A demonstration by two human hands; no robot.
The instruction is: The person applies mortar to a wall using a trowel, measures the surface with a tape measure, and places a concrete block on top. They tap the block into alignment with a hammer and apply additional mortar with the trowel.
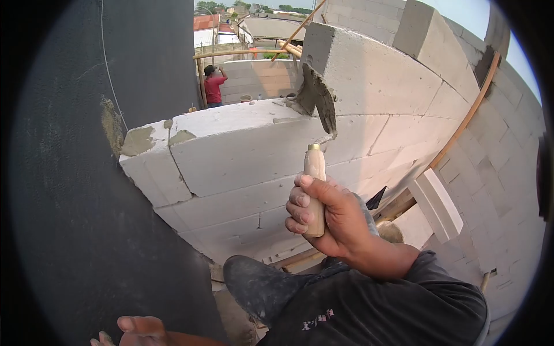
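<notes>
My right hand is wrapped round the wooden handle of a trowel, thumb along its side. The trowel's mortar-smeared blade points up and away, against the end of a raised white block. Wet mortar sits beside the blade, where that end meets the top of the lower course. My left hand is low at the bottom left, holding nothing visible, its fingers apart and partly cut off by the frame edge.
A dark wall rises close on the left. The white block wall runs across in front, with mortar patches on its left end. Behind it stands a person in a red shirt. Loose white blocks lie lower right.
</notes>
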